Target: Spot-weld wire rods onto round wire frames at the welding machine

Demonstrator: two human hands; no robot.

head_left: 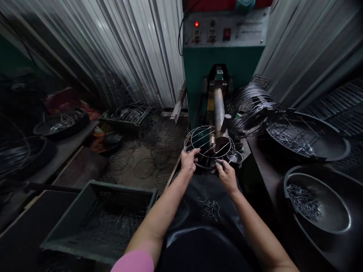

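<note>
A round wire rack [202, 136] with parallel cross wires is held level at the welding machine's metal electrode arm [219, 105]. My left hand [189, 159] grips its near left rim between thumb and fingers. At the near right rim, my right hand [225, 172] is closed in a pinch; whether a small wire piece is also between those fingertips I cannot make out. Below the hands, a small heap of short bent wires [210, 208] lies on the black apron [195, 226] over my lap.
Bundled wire rings [252, 102] hang right of the electrodes. Black pans [331, 145] and a metal bowl [337, 215] with wire pieces stand at right. A green crate [70, 223] sits at left. Wire rings [144, 168] litter the floor. A red lamp [196, 24] glows on the panel.
</note>
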